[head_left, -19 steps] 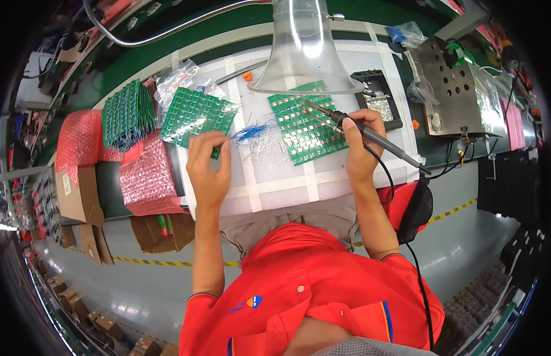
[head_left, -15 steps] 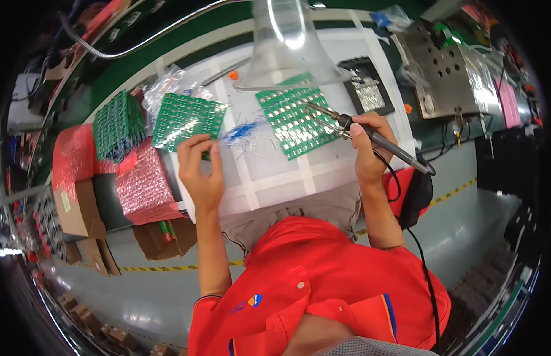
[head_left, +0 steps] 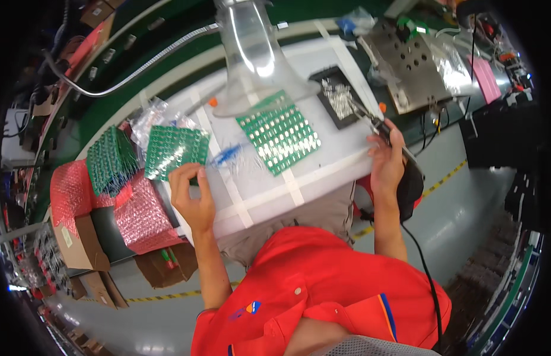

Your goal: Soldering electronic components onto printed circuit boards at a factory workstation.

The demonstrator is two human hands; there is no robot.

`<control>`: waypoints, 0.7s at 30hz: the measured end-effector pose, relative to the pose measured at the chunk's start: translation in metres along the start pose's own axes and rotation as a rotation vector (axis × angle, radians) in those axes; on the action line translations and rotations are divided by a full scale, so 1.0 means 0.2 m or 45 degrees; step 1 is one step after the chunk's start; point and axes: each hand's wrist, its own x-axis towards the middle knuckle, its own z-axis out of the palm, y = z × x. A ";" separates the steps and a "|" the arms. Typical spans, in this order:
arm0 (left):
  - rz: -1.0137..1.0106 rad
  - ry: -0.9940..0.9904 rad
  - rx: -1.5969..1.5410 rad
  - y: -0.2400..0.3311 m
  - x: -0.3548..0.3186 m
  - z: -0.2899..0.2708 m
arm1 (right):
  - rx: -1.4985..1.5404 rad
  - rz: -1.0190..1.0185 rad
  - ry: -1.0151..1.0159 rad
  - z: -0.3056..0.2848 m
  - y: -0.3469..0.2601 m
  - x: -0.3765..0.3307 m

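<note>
Over the right side of the white work mat (head_left: 320,172), the right hand (head_left: 387,163) is gripping a soldering iron (head_left: 380,126) between thumb and fingers, and its tip is pointing at the black tray (head_left: 346,123) of small metal parts (head_left: 338,98); whether it is touching them, I cannot tell. The left hand (head_left: 194,199) is resting with curled fingers at the lower edge of a green circuit board (head_left: 175,148); whether it is grasping that edge, I cannot tell. A second green board (head_left: 281,135), dotted with silvery pieces, is lying mid-mat, partly under a clear hood (head_left: 251,59). Blue-ended wires (head_left: 226,155) are lying between the two boards.
</note>
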 end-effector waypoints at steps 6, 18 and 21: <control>0.043 0.032 0.001 0.05 0.01 -0.02 | -0.145 -0.338 -0.168 0.12 -0.01 -0.08; 0.218 -0.267 0.161 0.10 0.16 -0.02 | -0.214 -0.494 -0.846 0.43 0.13 -0.06; 0.285 -0.395 0.214 0.07 0.19 -0.01 | -0.187 -0.359 -0.741 0.43 0.17 -0.04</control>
